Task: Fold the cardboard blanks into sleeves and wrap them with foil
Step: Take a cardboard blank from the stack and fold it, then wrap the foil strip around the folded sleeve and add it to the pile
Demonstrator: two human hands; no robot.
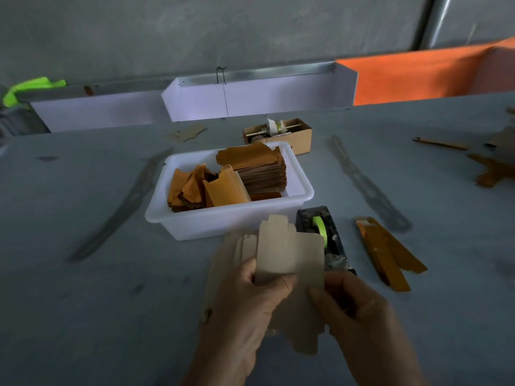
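Head view: both hands, left (pixel 245 299) and right (pixel 359 307), pinch a pale cardboard blank (pixel 289 254) at 6 o'clock, just in front of the white tub (pixel 223 221) and touching the tape dispenser (pixel 328 238).

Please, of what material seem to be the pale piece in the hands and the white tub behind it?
The pale piece, held by the left hand and the right hand, looks like thin matte cardboard: beige, with cut tabs and straight creases. The white tub looks like smooth, slightly translucent plastic with a rolled rim.

Tape dispenser (pixel 323 235) beside white tub (pixel 223 221); brown box (pixel 289 135) behind.
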